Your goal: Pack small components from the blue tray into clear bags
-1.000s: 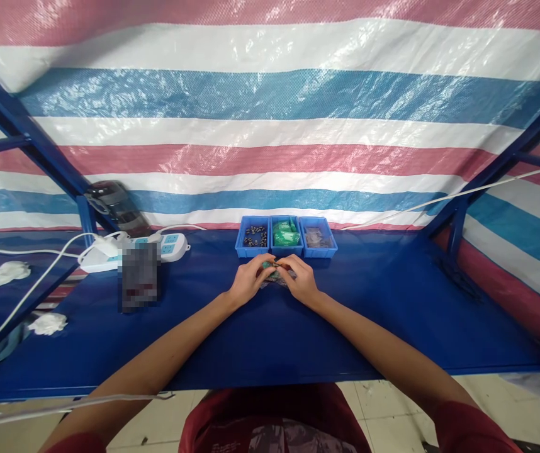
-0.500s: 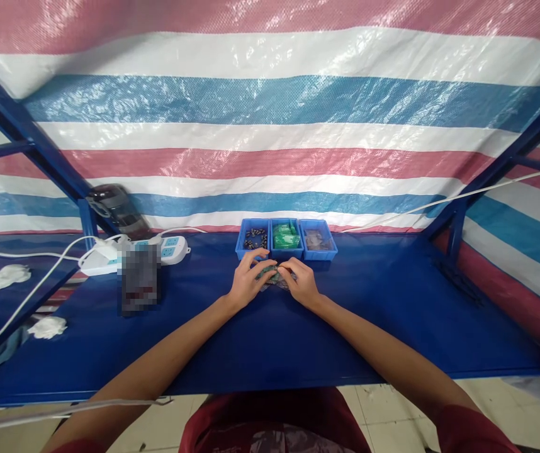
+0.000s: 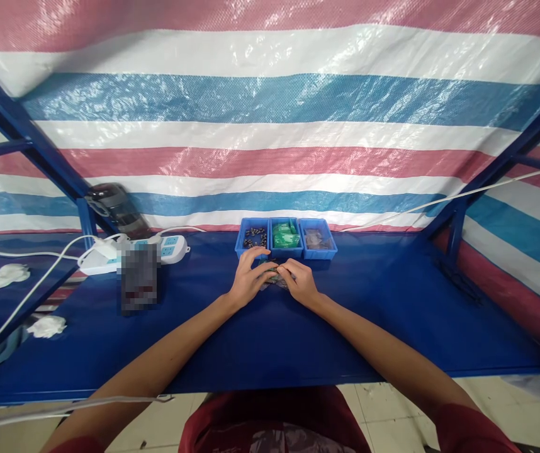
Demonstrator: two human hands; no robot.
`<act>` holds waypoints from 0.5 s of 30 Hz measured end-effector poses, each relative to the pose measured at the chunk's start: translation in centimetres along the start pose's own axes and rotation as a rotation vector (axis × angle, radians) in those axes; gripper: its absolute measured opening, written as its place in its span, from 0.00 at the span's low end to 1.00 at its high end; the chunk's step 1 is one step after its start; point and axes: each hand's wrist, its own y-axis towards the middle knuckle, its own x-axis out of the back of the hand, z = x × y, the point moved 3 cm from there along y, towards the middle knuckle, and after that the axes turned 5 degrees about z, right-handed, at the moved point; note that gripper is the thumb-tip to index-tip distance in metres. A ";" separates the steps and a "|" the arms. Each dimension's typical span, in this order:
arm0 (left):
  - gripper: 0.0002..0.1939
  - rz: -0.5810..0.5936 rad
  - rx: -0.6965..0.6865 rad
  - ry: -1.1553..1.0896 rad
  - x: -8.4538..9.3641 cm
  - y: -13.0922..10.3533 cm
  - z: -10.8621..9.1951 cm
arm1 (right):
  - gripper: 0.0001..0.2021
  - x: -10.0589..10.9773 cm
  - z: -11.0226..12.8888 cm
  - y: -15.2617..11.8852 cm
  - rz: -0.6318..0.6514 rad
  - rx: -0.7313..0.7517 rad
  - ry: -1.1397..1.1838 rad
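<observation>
Just in front of the bins, my left hand (image 3: 247, 280) and my right hand (image 3: 301, 282) meet at the fingertips. A small clear plastic bag (image 3: 275, 282) with something greenish at it shows between and below them. My left thumb and a finger close on its edge, while another left finger arches above. On the other side, my right thumb and forefinger pinch at the bag; my other right fingers are curled. The blue bins behind hold small dark and brass-coloured parts (image 3: 255, 238), green packets (image 3: 286, 234) and flat clear bags (image 3: 316, 239).
A white power strip (image 3: 174, 249) with plugs and cables lies left, beside a pixelated dark object (image 3: 138, 280). A dark bottle (image 3: 119, 211) leans behind it. Crumpled white wads (image 3: 47, 326) lie farther left. Blue frame posts (image 3: 456, 233) and a striped sheet (image 3: 270, 135) enclose the blue table (image 3: 270, 352).
Both hands stay at the same spot. The left thumb and right fingertips have drawn slightly closer together, and less of the green thing shows between them.
</observation>
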 end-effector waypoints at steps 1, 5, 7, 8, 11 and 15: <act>0.08 -0.006 -0.008 -0.006 0.0 0.0 0.0 | 0.15 0.0 0.0 0.0 0.002 0.006 0.000; 0.09 -0.030 0.008 -0.021 0.2 -0.1 -0.1 | 0.15 -0.2 -0.1 -0.1 0.017 0.021 -0.015; 0.09 -0.061 0.048 -0.019 0.4 0.0 0.0 | 0.15 -0.3 -0.1 -0.1 0.021 0.021 -0.024; 0.09 -0.079 0.066 -0.022 0.6 0.0 0.0 | 0.15 -0.3 -0.1 -0.1 0.022 0.021 -0.025; 0.09 -0.100 0.095 -0.057 0.8 0.1 -0.1 | 0.15 -0.2 -0.2 -0.1 0.025 0.017 -0.015; 0.10 -0.082 0.112 -0.103 0.8 0.1 -0.3 | 0.15 -0.3 -0.1 0.0 0.029 0.017 -0.006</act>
